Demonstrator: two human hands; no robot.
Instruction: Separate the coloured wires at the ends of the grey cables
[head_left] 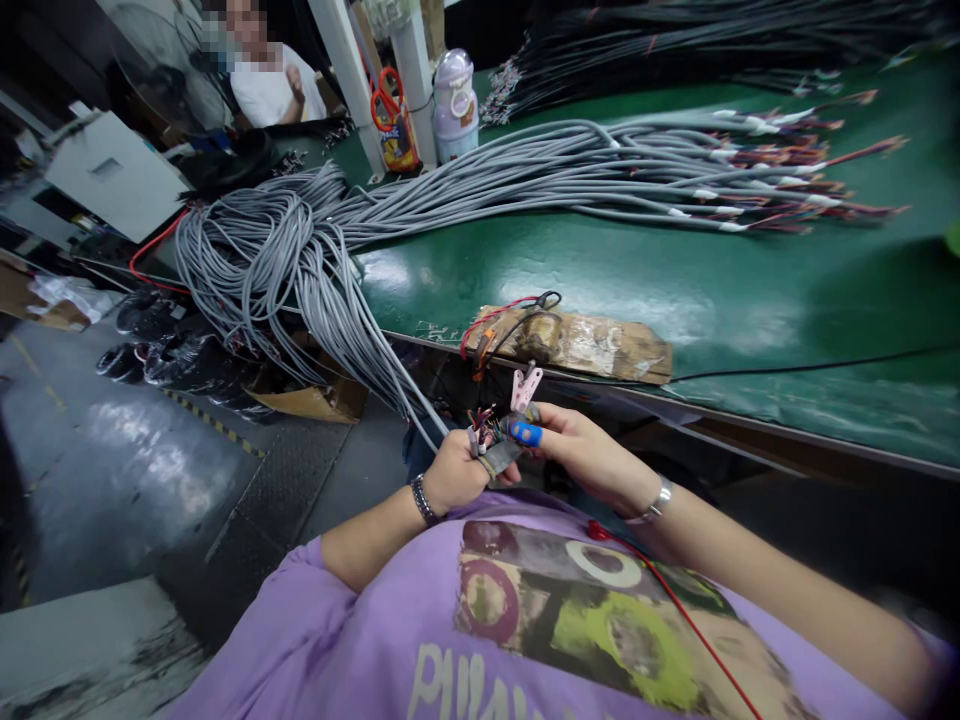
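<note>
My left hand (455, 470) is closed around the end of a grey cable (390, 385), whose stripped coloured wires (486, 420) fan out above my fist. My right hand (581, 445), a blue cover on one fingertip, pinches a small pink clip-like tool (525, 388) at those wire ends. Both hands meet close to my chest, just below the front edge of the green workbench (675, 290). The cable runs up and left into a big bundle of grey cables (255, 250).
Many grey cables with coloured ends (750, 165) lie across the bench. A taped cardboard block (592, 345) with red and black leads sits at the bench edge. A bottle (455, 105) and scissors (386, 100) stand at the back. Another person (266, 85) sits far left.
</note>
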